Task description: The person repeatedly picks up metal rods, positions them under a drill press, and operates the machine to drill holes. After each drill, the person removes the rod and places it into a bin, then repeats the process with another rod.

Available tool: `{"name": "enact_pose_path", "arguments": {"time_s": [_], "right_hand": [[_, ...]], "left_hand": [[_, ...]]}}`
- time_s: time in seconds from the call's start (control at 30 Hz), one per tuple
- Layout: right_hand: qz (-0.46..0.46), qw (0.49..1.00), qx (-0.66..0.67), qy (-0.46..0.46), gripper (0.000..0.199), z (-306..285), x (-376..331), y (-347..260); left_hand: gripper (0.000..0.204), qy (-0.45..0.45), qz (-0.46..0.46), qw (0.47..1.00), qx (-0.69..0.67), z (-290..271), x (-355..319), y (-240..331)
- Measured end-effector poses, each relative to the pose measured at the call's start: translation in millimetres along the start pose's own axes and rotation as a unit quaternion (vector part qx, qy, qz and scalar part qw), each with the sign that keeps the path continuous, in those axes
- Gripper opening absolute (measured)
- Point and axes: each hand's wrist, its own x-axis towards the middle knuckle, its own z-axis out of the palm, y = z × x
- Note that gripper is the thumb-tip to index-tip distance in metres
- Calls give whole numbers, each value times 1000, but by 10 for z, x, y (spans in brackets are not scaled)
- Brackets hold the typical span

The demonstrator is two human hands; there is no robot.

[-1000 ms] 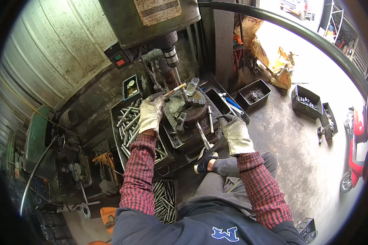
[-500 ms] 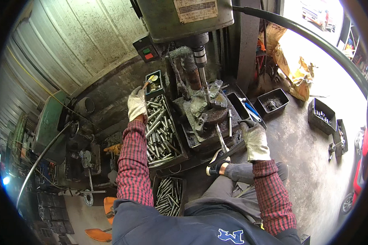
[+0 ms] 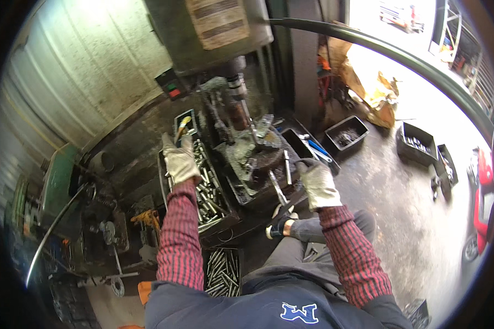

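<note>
My left hand, in a pale work glove, is over the long tray of metal pins, its fingers spread and nothing between them. Just beyond its fingertips, a brush with a yellowish handle leans in a small box. My right hand, gloved with dark fingertips, is at the right front of the drill press table. Its fingers bend downward, and what lies under them is hidden. Close by on its left are an upright metal rod and a slanted metal bar.
The drill press head hangs above the table, its chuck pointing down. A blue-handled tool lies beside a bin of shavings. Another bin of pins sits by my lap. More bins stand on the floor at right.
My left hand has drawn back from the brush, and its fingers have spread. The brush stays in the small box. The whole view has shifted and tilted; my right hand keeps its place at the table.
</note>
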Motion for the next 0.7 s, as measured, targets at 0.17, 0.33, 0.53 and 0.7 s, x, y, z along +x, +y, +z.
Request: {"name": "enact_pose_path", "arguments": {"time_s": [0.17,0.33,0.53,0.7], "right_hand": [[-41,991,109,-70,63,-262,183,407],[-57,962,247,101,55,-1969,241,694],[-317,827,400,237,44,-3496,-392,-473],[-412,756,474,185,38,-3353,-627,-1350]], "left_hand": [[69,-330,55,914,-230,796,-1577,1297],[68,-516,259,816,30,1122,-2222,2009],[60,-495,309,805,108,1251,-2332,1977],[50,-452,323,824,113,1378,-2430,1823]]}}
